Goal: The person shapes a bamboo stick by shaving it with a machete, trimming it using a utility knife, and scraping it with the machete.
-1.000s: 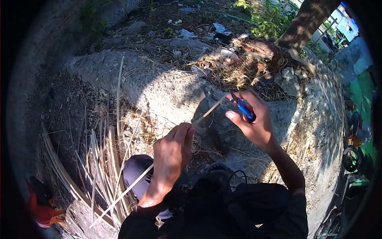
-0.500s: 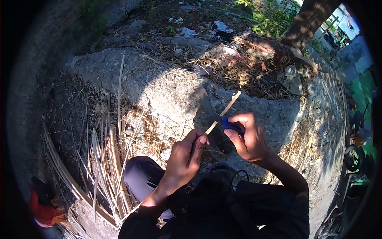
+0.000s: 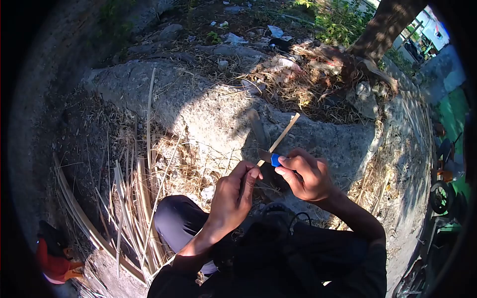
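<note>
Pale strip (image 3: 283, 133), one in number, was pinched between the thumb and fingers of the left hand (image 3: 232, 194), projecting up and to the right beyond the fingertips, its far end free and standing above the right hand (image 3: 305, 176). The right hand was closed around one knife with a blue handle (image 3: 275, 160); its dark blade crossed the strip just beyond the left fingertips, though actual contact could not be confirmed. Two hands were observed. The strip appeared narrow, straight and light tan, brightly lit along its exposed length; its course past the left hand could not be traced. One bundle of similar long strips (image 3: 141, 213) stood to the left, beside the person's one visible knee (image 3: 179, 218); overlap prevented an exact count. Ahead lay a grey rock surface (image 3: 211, 121), partly sunlit, partly shaded. One tree trunk (image 3: 390, 27) stood at upper right, with dry litter (image 3: 298, 94) near its base.
</note>
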A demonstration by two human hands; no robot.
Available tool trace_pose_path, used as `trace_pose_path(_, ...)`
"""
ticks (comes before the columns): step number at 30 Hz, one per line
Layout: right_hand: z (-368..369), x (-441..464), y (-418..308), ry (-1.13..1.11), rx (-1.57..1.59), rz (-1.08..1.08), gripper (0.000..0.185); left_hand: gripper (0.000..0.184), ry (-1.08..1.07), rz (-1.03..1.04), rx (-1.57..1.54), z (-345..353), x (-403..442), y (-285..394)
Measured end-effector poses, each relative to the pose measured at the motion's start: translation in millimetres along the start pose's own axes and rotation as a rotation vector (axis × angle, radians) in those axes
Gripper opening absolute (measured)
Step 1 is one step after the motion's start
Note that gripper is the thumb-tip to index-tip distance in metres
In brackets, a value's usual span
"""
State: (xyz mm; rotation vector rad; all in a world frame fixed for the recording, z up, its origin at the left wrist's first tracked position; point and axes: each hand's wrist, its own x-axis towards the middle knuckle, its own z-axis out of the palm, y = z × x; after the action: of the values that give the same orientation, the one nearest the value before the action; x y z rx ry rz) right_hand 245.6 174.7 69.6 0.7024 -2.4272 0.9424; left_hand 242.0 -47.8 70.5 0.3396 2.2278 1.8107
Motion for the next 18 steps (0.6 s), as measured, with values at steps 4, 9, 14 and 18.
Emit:
trace_pose_path(4, 0.3, -0.1, 3.1, -0.016, -0.018, 0.000, 0.021, 0.018, 0.019, 0.013, 0.103, 2.8, -0.6, 4.5)
trace_pose_path(9, 3.2, -0.1, 5.8, -0.005, -0.068, -0.001, 0.021, 0.015, 0.042, 0.009, 0.209, 7.0, 1.5, 6.6)
trace_pose_path(14, 1.6, 0.9, 8.0, 0.008, -0.140, 0.032, 0.023, 0.011, 0.096, 0.024, 0.249, 12.7, 4.1, 4.8)
trace_pose_path(18, 0.6, -0.6, 11.6, 0.011, -0.153, 0.024, 0.024, 0.010, 0.091, 0.011, 0.267, 14.5, 5.8, 4.2)
